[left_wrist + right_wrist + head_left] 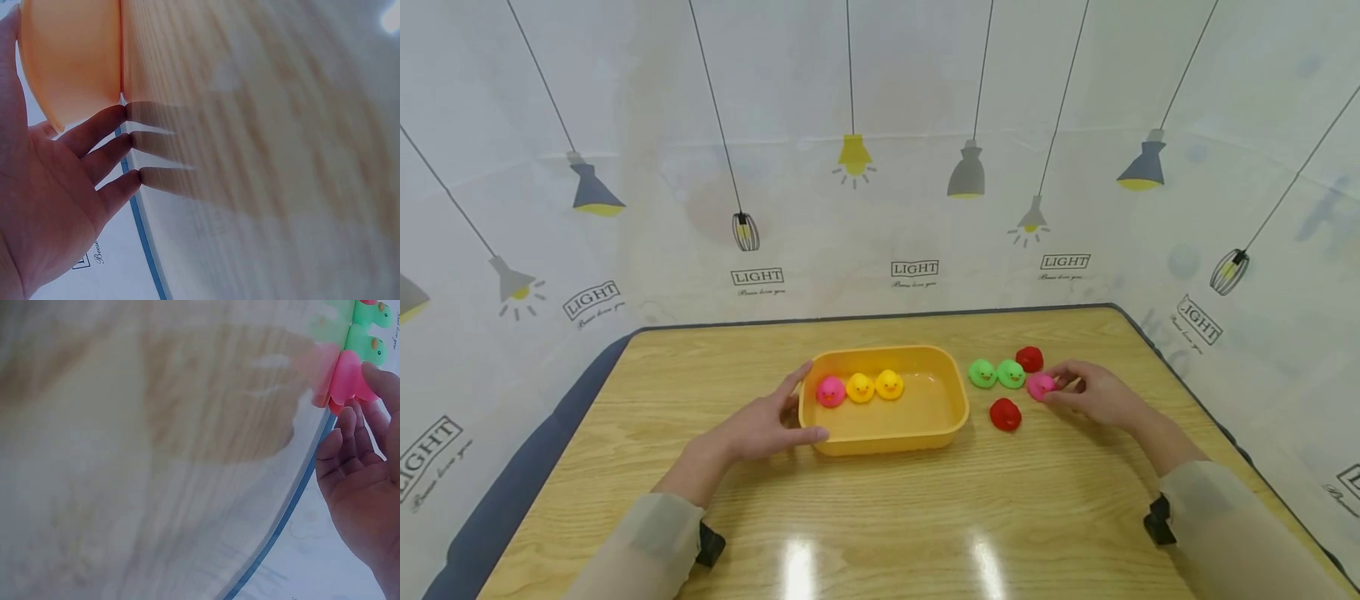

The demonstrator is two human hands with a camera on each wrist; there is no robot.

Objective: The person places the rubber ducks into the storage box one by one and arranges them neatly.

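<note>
An orange-yellow plastic tray stands on the table with a pink toy duck and two yellow toy ducks in its left part. My left hand holds the tray's left end, thumb along the near side and index finger at the far corner. In the left wrist view, the other fingers reach down to the table. To the tray's right, my right hand pinches another pink toy duck between thumb and fingers, low at the table. The right wrist view shows that pink duck beside green ducks.
Two green toy ducks sit between the tray and the right hand. One red toy duck is behind the pinched one, another red duck nearer to me. A lamp-patterned sheet surrounds the wooden table at the back and sides.
</note>
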